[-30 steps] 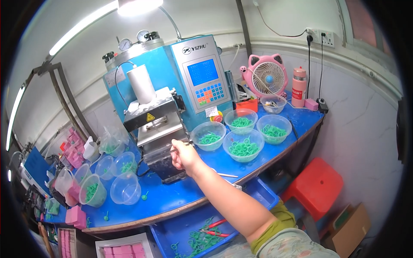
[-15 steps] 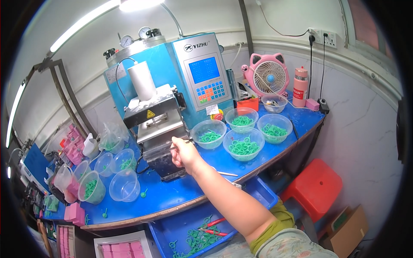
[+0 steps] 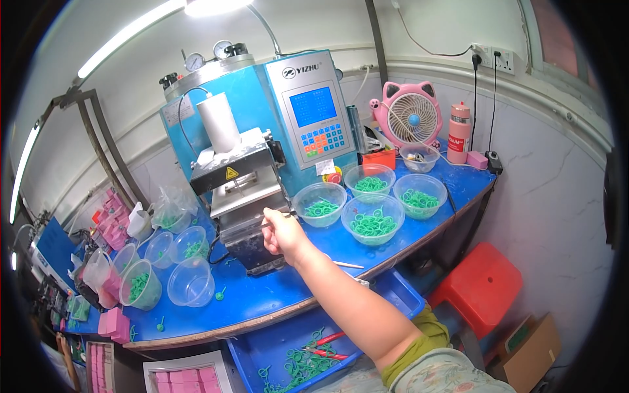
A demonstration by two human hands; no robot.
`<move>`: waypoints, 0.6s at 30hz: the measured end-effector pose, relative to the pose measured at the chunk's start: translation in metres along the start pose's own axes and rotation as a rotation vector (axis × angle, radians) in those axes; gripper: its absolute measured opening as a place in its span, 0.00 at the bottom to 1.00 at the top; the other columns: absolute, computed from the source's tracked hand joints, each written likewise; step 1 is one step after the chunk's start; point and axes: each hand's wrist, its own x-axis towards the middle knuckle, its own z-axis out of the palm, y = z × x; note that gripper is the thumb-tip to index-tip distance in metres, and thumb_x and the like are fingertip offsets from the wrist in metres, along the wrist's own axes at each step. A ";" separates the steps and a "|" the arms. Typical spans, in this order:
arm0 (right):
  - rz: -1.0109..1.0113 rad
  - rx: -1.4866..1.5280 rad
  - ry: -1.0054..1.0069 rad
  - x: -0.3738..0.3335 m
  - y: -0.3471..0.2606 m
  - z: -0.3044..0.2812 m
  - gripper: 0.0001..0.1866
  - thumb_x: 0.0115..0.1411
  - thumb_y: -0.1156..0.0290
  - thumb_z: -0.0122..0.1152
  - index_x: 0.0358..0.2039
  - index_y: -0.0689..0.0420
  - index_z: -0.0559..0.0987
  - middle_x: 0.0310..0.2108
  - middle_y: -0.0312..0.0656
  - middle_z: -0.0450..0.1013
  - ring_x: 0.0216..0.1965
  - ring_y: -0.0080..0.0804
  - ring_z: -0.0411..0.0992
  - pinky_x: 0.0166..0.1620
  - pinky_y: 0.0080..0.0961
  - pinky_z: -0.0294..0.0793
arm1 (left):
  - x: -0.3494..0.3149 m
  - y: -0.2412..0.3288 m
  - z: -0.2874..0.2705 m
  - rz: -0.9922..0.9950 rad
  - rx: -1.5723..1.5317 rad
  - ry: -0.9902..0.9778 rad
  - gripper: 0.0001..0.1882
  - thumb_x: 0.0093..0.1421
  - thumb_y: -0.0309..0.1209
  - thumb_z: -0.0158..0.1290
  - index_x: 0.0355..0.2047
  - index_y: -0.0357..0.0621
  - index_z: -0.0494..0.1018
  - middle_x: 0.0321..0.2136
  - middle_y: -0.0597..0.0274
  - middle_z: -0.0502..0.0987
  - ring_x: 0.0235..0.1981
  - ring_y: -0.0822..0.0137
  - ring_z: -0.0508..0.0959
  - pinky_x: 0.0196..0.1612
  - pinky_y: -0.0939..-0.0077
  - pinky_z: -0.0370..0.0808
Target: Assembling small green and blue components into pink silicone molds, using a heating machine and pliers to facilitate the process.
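Facing the machine (image 3: 252, 118): right hand (image 3: 282, 234), open room by tabletop edge (image 3: 262, 319)

A bulky blue machine with a silver-grey front panel (image 3: 255, 108) stands upright on the blue worktop (image 3: 252, 300). Its rectangular blue screen (image 3: 312, 107) is lit above rows of small coloured keys (image 3: 322, 141); two round dial gauges (image 3: 194, 62) sit on top. At its front, a black metal upper plate (image 3: 208, 180), topped by a white cylinder (image 3: 219, 124), stands apart from the flat silver lower plate (image 3: 229, 204), above a scuffed dark metal base (image 3: 244, 241).
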 end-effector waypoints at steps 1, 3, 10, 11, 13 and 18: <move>-0.001 -0.003 -0.007 0.000 0.000 0.000 0.23 0.61 0.54 0.44 0.14 0.54 0.65 0.07 0.33 0.56 0.08 0.24 0.56 0.14 0.20 0.53 | 0.001 -0.001 0.003 0.104 0.100 0.068 0.21 0.60 0.39 0.36 0.40 0.35 0.72 0.36 0.44 0.76 0.37 0.50 0.78 0.35 0.51 0.76; -0.003 -0.006 -0.015 0.000 0.000 0.000 0.23 0.61 0.54 0.44 0.13 0.54 0.65 0.07 0.33 0.55 0.08 0.24 0.56 0.13 0.20 0.53 | 0.002 -0.004 0.008 0.089 0.085 0.069 0.21 0.60 0.38 0.36 0.40 0.35 0.72 0.36 0.44 0.76 0.37 0.50 0.78 0.35 0.51 0.76; 0.005 0.011 -0.001 -0.001 -0.001 0.001 0.23 0.61 0.54 0.44 0.13 0.54 0.65 0.07 0.33 0.54 0.07 0.24 0.55 0.13 0.20 0.52 | 0.000 -0.005 0.006 0.074 0.076 0.027 0.20 0.60 0.38 0.37 0.41 0.35 0.71 0.37 0.44 0.76 0.37 0.50 0.77 0.35 0.52 0.76; 0.008 0.014 0.006 -0.001 -0.001 0.001 0.23 0.61 0.54 0.44 0.13 0.54 0.64 0.07 0.33 0.54 0.07 0.24 0.55 0.13 0.20 0.52 | -0.001 -0.004 0.004 0.075 0.076 0.021 0.20 0.60 0.38 0.37 0.41 0.35 0.71 0.37 0.44 0.76 0.37 0.50 0.77 0.35 0.52 0.76; 0.004 0.010 0.003 -0.001 -0.001 0.001 0.23 0.61 0.54 0.44 0.13 0.55 0.64 0.07 0.33 0.54 0.07 0.24 0.55 0.13 0.20 0.52 | -0.003 -0.003 0.000 0.077 0.078 0.013 0.20 0.60 0.37 0.37 0.42 0.34 0.71 0.37 0.44 0.76 0.38 0.50 0.77 0.35 0.52 0.76; -0.008 0.009 -0.006 -0.001 -0.001 0.001 0.23 0.61 0.55 0.44 0.13 0.55 0.65 0.07 0.33 0.54 0.07 0.24 0.55 0.13 0.20 0.52 | -0.004 -0.002 -0.002 0.086 0.090 0.000 0.20 0.60 0.37 0.38 0.42 0.34 0.70 0.37 0.44 0.75 0.38 0.50 0.77 0.35 0.53 0.76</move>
